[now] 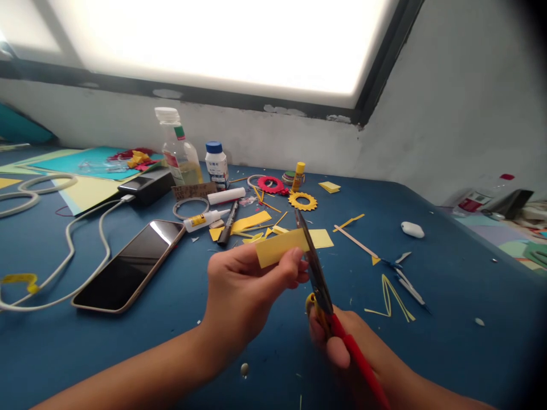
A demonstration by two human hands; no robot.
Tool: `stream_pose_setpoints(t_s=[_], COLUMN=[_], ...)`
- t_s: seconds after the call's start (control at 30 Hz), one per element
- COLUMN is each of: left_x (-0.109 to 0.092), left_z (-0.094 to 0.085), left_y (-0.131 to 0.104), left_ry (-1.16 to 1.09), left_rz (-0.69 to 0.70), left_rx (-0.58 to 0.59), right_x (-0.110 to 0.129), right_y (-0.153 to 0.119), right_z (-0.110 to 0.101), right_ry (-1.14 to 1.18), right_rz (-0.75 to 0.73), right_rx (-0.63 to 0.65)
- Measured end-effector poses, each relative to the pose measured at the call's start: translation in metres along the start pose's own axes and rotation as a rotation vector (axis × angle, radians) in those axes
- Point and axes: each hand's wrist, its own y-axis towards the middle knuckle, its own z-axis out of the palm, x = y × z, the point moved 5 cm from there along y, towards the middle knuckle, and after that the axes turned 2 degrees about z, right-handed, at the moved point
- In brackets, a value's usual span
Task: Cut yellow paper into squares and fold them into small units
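Observation:
My left hand [252,285] pinches a small strip of yellow paper [277,248] between thumb and fingers, held above the table. My right hand [346,336] grips a pair of scissors [318,273] with red and yellow handles. The dark blades point up and away from me, and the strip's right end lies at them; whether they are cutting it I cannot tell. Beyond my hands lie yellow paper scraps [252,221], a yellow sticky-note-like square [320,238] and a black marker [228,224]. A yellow toothed paper ring [303,201] lies near a red toothed ring [270,184].
At left are a phone [130,266], a white cable [70,250] and a black box-like device [145,188]. Behind stand a clear bottle [182,154], a white bottle with blue cap [217,166] and a glue stick [298,176]. A compass [408,282] and white case [412,229] lie at right.

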Motion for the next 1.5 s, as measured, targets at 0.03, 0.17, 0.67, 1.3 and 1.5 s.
stream_pose_setpoints(t_s=[0.03,0.17,0.67,1.3,1.5], left_x=[0.0,0.001,0.026,0.051,0.053], left_z=[0.0,-0.002,0.006,0.003,0.001], left_y=[0.0,0.0,0.001,0.029,0.105], left_ry=[-0.005,-0.016,0.095,-0.013,-0.134], left_rz=[-0.006,-0.036,-0.191,-0.366,-0.243], left_rx=[-0.001,0.013,0.273,0.253,-0.069], right_x=[0.0,0.007,0.039,0.054,0.077], right_y=[0.0,0.003,0.003,-0.007,0.014], right_z=[-0.001,-0.019,-0.062,-0.021,0.124], right_ry=[0.011,-0.115,-0.478,-0.252,-0.379], right_rz=[0.018,0.041,-0.112,-0.359,-0.693], right_rx=[0.001,-0.086,-0.415,-0.651,-0.425])
